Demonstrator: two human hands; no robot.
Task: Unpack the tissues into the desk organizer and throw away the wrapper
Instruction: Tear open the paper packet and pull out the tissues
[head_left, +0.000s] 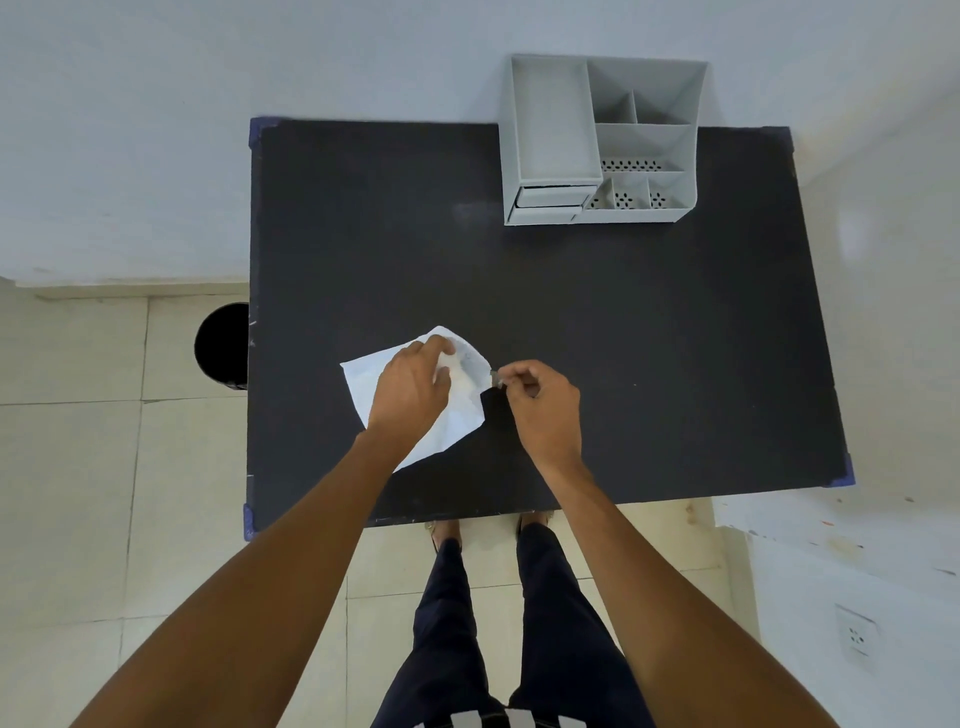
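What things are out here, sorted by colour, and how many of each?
White: 1, the tissue pack under the left hand, pinched at its edge by the right hand.
Grey: 1, the desk organizer.
Black: 2, the table and the bin.
Total: 4.

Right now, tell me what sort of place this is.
Probably a plain room set up as a workspace: a black table against a bare white wall, a grey desk organizer on it, a black bin on the tiled floor beside it.
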